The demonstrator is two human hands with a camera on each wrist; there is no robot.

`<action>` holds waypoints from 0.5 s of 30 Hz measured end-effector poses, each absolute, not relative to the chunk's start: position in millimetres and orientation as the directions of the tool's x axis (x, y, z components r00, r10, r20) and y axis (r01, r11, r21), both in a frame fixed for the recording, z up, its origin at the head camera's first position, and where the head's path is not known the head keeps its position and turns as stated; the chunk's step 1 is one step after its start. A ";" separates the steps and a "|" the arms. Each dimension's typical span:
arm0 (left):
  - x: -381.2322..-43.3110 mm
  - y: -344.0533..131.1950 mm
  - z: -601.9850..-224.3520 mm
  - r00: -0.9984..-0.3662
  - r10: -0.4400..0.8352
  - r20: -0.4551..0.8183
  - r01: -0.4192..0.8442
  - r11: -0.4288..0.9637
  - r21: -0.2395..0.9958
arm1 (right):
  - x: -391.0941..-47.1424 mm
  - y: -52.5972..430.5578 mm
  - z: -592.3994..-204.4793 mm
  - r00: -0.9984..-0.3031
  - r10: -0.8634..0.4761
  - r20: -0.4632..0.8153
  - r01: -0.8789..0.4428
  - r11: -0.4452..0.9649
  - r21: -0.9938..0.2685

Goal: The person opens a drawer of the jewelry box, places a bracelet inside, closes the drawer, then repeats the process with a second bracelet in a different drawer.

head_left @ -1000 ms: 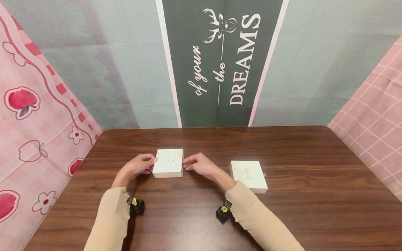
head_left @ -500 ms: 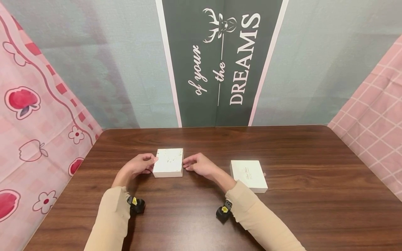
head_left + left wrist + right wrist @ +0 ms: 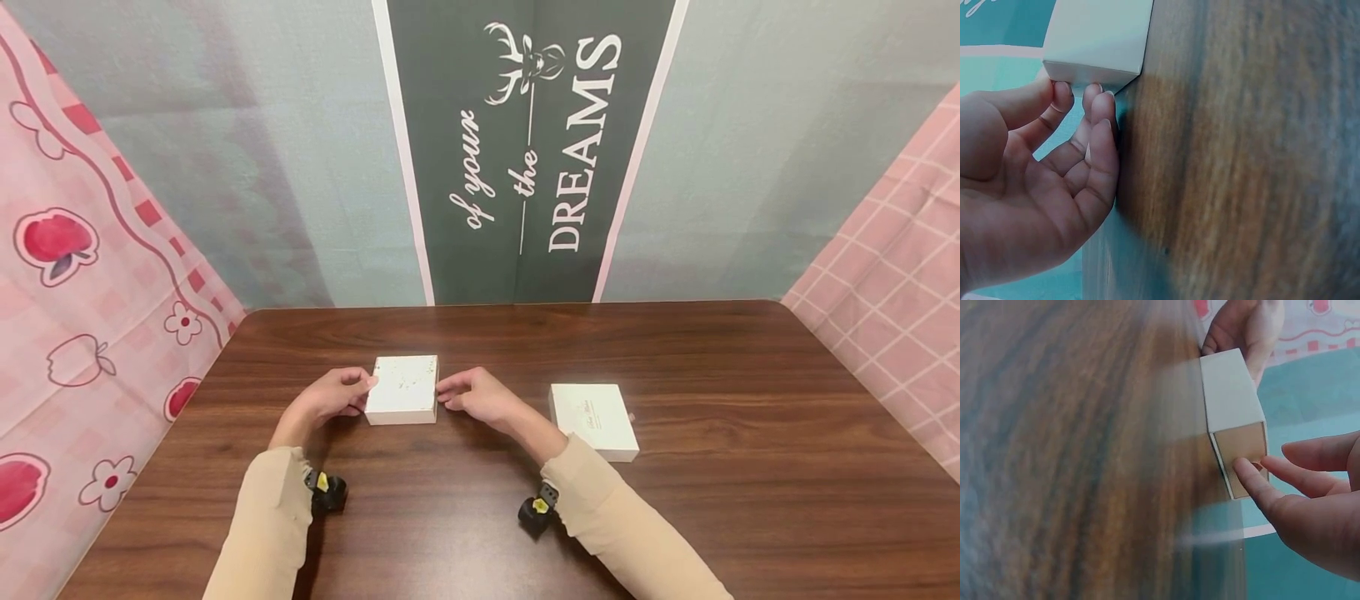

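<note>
A white drawer-style gift box (image 3: 403,386) with gold speckles lies flat on the table, left of centre. My left hand (image 3: 337,393) holds its left end, with the thumb at the top edge and the fingertips against the side, as the left wrist view shows. At the box's right end is my right hand (image 3: 483,398). In the right wrist view two fingertips sit against the tan drawer front (image 3: 1235,447), on either side of a small brown pull tab (image 3: 1257,466). The thumb there stands apart from the box. The drawer looks pushed in.
A second white box (image 3: 596,421), with gold lettering and a small tab on its right side, lies right of centre near my right forearm. Both are on the dark wooden table (image 3: 750,500). Printed cloth (image 3: 517,150) hangs behind the table and at its sides.
</note>
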State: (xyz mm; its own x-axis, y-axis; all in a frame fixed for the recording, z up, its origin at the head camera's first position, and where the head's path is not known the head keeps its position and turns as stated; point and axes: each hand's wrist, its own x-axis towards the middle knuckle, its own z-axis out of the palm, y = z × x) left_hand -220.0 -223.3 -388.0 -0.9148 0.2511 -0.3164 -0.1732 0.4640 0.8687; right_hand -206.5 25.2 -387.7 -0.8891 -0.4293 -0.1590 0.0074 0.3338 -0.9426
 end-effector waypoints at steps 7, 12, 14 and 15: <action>-219.1 -222.4 -387.3 -0.919 0.238 -0.315 -0.173 0.474 0.863 | -198.7 32.2 -377.0 -0.898 -0.414 -0.150 0.008 0.326 -0.945; -219.5 -222.7 -387.9 -0.920 0.236 -0.314 -0.174 0.472 0.864 | -194.1 39.7 -368.3 -0.889 -0.441 -0.122 0.026 0.218 -0.976; -220.0 -222.7 -388.6 -0.920 0.235 -0.313 -0.174 0.470 0.865 | -193.5 44.2 -363.9 -0.890 -0.441 -0.114 0.039 0.176 -0.984; -220.2 -222.6 -389.0 -0.921 0.234 -0.313 -0.174 0.470 0.865 | -193.3 47.0 -361.4 -0.893 -0.435 -0.116 0.050 0.161 -0.986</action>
State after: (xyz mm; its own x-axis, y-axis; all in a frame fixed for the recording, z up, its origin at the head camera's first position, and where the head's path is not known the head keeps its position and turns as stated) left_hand -220.2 -222.6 -389.0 -0.9205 0.2343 -0.3126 -0.1740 0.4704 0.8651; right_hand -193.3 47.0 -361.4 -0.8930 -0.4348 -0.1159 0.0497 0.1606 -0.9858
